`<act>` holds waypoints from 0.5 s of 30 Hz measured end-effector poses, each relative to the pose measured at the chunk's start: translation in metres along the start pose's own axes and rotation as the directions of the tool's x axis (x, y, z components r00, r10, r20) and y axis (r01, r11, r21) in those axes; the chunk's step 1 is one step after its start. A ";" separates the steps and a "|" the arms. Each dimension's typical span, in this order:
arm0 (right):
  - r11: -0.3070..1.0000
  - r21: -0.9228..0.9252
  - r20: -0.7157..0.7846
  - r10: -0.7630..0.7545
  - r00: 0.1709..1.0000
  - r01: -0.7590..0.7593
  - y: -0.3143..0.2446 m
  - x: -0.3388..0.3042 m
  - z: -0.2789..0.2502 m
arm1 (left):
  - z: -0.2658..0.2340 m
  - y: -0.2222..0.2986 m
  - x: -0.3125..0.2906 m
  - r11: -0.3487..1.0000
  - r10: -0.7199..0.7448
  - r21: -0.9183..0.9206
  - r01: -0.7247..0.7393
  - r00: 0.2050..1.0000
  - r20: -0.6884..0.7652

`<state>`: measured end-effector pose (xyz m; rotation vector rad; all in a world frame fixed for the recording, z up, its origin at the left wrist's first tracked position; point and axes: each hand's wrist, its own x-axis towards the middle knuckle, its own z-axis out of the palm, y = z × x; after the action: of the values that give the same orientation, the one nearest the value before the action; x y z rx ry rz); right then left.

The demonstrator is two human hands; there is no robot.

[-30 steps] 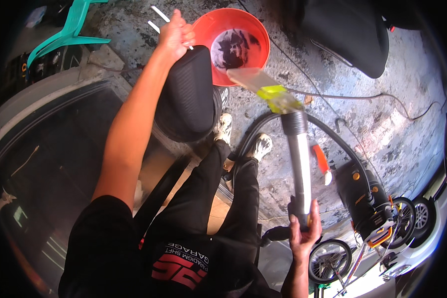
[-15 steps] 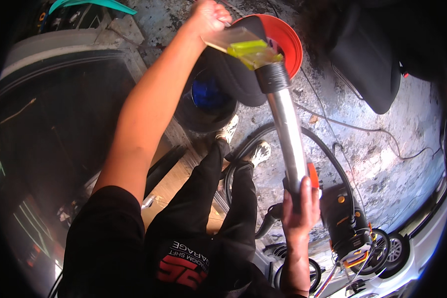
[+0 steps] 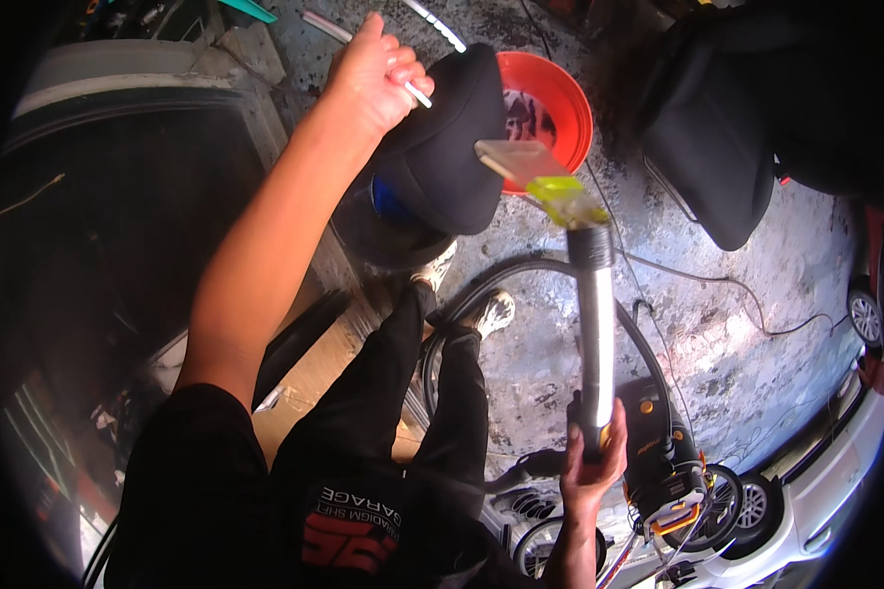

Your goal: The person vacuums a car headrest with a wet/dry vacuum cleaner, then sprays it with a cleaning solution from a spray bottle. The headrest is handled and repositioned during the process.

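Left hand [image 3: 378,79] closed in a fist around a pale metal post [image 3: 417,95] of a black headrest [image 3: 447,157]; the headrest is immediately left of the red bucket [image 3: 572,113], the landmark, and overlaps its rim in view. Right hand [image 3: 594,456], on the body side of the bucket, wraps the dark lower end of a silver wand [image 3: 596,324]. The wand's clear nozzle [image 3: 521,162] overlaps the bucket's near edge and the headrest's side; contact cannot be told. Dark round tub [image 3: 388,245] below-left of the bucket. Black hose [image 3: 648,348] and black vacuum machine [image 3: 648,454] below-right; black seat [image 3: 712,187] right of it.
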<state>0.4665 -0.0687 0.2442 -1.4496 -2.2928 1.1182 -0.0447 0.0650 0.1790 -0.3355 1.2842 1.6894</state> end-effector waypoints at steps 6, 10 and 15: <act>0.993 0.064 -0.026 0.097 0.995 -0.095 -0.013 0.010 0.018 | -0.003 -0.023 0.050 0.997 0.065 0.043 -0.063 0.998 -0.028; 0.991 0.101 -0.107 0.095 0.990 -0.084 -0.013 0.020 0.028 | 0.007 -0.054 0.108 0.999 0.030 0.010 -0.036 0.931 0.363; 0.988 -0.083 -0.163 -0.142 0.976 0.130 -0.035 0.052 0.032 | 0.003 -0.039 0.168 0.998 -0.060 0.057 0.038 0.886 0.460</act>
<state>0.3995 -0.0483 0.2352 -1.3328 -2.2946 0.8494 -0.0980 0.1538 0.0412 0.0658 0.9469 1.5699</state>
